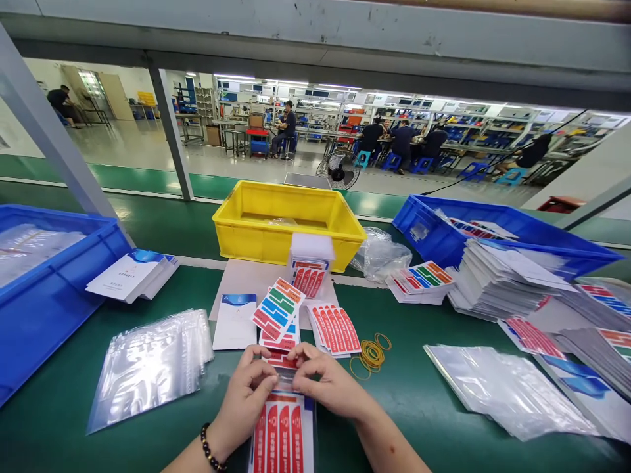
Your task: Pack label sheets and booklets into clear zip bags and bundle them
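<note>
In front of me a clear plastic bag lies on the green table with a red-and-white sticker sheet inside. My left hand, with a beaded bracelet at the wrist, pinches the left side of the bag's upper end. On the right side of that end, my right hand pinches too, thumb and finger bent in. Just beyond my fingers are a multicoloured sticker sheet, a fan of red sticker sheets and a white booklet with a blue top.
Stacked clear bags lie left and right. Rubber bands sit right of my hands. Behind stand a yellow bin and blue bins at the sides. A tall paper stack rises at right. People sit far off.
</note>
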A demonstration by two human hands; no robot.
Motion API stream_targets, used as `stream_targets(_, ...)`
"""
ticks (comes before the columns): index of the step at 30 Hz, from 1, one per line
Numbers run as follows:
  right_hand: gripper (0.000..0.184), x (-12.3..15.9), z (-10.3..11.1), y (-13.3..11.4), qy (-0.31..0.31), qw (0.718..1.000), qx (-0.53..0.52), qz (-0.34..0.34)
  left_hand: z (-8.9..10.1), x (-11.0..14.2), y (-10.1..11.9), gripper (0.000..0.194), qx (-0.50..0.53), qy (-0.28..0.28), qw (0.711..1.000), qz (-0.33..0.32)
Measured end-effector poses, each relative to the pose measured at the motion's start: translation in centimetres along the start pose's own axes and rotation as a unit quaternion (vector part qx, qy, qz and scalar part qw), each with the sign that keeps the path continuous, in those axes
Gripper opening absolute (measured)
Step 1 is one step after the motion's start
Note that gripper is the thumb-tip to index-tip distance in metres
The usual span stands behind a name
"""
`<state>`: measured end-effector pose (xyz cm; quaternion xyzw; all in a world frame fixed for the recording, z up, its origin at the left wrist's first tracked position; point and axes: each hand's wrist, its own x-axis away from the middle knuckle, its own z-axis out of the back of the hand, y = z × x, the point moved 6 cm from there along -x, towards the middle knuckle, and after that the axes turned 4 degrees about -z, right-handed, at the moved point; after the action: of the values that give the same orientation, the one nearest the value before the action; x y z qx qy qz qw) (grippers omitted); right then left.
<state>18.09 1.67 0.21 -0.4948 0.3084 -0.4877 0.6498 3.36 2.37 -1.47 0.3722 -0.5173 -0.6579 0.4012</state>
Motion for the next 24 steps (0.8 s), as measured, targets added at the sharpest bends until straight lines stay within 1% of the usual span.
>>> stream_targets(2, 0.014, 0.1, -0.5, -0.2, -0.033, 0.999, 0.002, -0.002, 0.1, 0.0, -0.1, 0.021, 0.019, 0.01, 1.0, 0.003)
stream_targets(4, 0.01, 0.2, -0.8, 0.1, -0.036, 0.999, -0.004, -0.021, 0.2, -0.1, -0.2, 0.017, 0.06, 0.02, 0.998, 0.012)
stream_targets(5, 0.01, 0.2, -0.7, 0.4, -0.025, 0.999, -0.011, -0.031, 0.2, -0.1, -0.5, 0.017, 0.095, 0.021, 0.995, 0.03)
stream_targets(8, 0.014, 0.1, -0.3, 1.0, 0.027, 0.997, -0.047, -0.058, -0.4, -0.1, -1.5, 0.029, 0.2, -0.007, 0.973, 0.118)
stream_targets(10, 0.022, 0.2, -0.1, 1.3, 0.052, 0.994, -0.069, -0.069, -0.6, -0.1, -1.9, 0.03, 0.211, -0.016, 0.965, 0.156)
stream_targets(12, 0.022, 0.1, -0.1, 1.5, 0.059, 0.991, -0.083, -0.084, -0.3, -0.1, -1.8, 0.032, 0.189, -0.002, 0.969, 0.159)
stream_targets(15, 0.005, 0.0, -0.4, 1.5, 0.061, 0.988, -0.097, -0.1, -0.1, -0.2, -1.4, 0.032, 0.171, 0.013, 0.974, 0.146)
stream_targets(18, 0.011, -0.2, -0.5, 1.0, 0.086, 0.99, -0.078, -0.083, 0.1, -0.3, -1.0, 0.03, 0.163, 0.023, 0.977, 0.134)
stream_targets(20, 0.011, -0.3, -0.6, 0.7, 0.096, 0.991, -0.057, -0.069, 0.3, -0.3, -0.9, 0.029, 0.15, 0.032, 0.98, 0.128)
stream_targets(22, 0.01, -0.3, -0.7, 0.6, 0.094, 0.992, -0.047, -0.07, 0.4, -0.3, -0.9, 0.029, 0.134, 0.04, 0.983, 0.119)
stream_targets(24, 0.006, -0.3, -0.8, 0.8, 0.076, 0.992, -0.052, -0.084, 0.4, -0.3, -1.1, 0.03, 0.128, 0.041, 0.984, 0.113)
